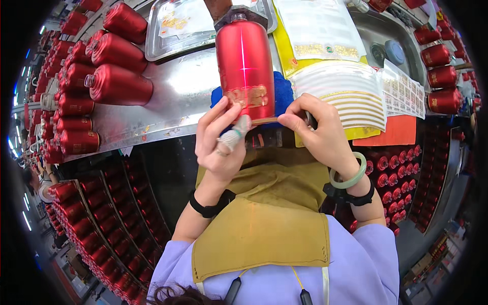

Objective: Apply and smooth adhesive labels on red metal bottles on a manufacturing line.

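A glossy red bottle (243, 58) lies in front of me over a blue pad (284, 94), its neck pointing away. A gold decal (258, 95) sits on its side near the base. My left hand (216, 147) is closed at the base's left side, fingertips against the bottle and the white-covered thumb at the bottom edge. A narrow gold strip (264, 121) runs along that bottom edge toward my right hand (321, 131). Thumb and forefinger of that hand pinch the strip's right end.
Red bottles (122, 85) crowd the metal table (178, 114) at left. A metal tray (152, 46) stands behind. On the right lie a sheet of curved gold strips (338, 96), a small-label sheet (404, 91) and a sink (414, 35). Racks of bottles (96, 218) flank me below.
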Motion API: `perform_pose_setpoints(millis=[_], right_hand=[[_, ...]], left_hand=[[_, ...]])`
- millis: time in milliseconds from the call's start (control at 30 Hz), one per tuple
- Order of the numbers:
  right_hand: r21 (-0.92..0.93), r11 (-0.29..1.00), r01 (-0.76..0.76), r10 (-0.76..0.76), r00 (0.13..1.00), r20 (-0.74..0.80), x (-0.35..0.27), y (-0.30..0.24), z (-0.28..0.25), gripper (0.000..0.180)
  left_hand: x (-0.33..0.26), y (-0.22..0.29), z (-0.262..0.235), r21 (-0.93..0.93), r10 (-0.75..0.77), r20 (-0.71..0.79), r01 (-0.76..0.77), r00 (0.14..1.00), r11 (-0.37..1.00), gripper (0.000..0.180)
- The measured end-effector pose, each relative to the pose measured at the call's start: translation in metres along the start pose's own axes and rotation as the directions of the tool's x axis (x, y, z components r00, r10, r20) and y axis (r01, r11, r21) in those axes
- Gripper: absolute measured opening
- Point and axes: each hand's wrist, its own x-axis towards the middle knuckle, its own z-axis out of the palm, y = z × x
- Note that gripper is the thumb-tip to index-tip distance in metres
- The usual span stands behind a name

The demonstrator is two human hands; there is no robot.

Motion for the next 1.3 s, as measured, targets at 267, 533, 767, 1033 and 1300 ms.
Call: perform_pose_setpoints(millis=[267,533,767,1033,1300], right_hand=[[-0.012,1.000,-0.007,0.007,1.000,-0.001,0.001,-0.001,0.001,0.022],[0.011,1.000,0.001,-0.001,1.000,-0.029,0.000,0.003,0.003,0.022],[0.004,1.000,0.007,-0.006,1.000,-0.023,0.001,-0.003,0.005,0.022],[-0.005,1.000,0.007,-0.008,0.999,-0.041,0.003,-0.003,0.003,0.021],[0.002,0.995,0.103,-0.102,0.992,-0.071,0.005,0.000,0.012,0.019]], left_hand=[[-0.013,0.000,0.005,-0.055,-0.092,-0.081,0.088,0.992,0.995,0.051],[0.005,0.004,0.000,-0.034,0.006,0.035,-0.004,0.999,0.999,0.041],[-0.011,-0.001,0.008,-0.018,-0.109,-0.151,0.107,0.983,0.994,0.039],[0.003,0.007,0.003,-0.020,-0.097,-0.031,0.096,0.995,0.995,0.034],[-0.018,-0.005,0.004,-0.071,-0.084,-0.053,0.080,0.995,0.994,0.039]])
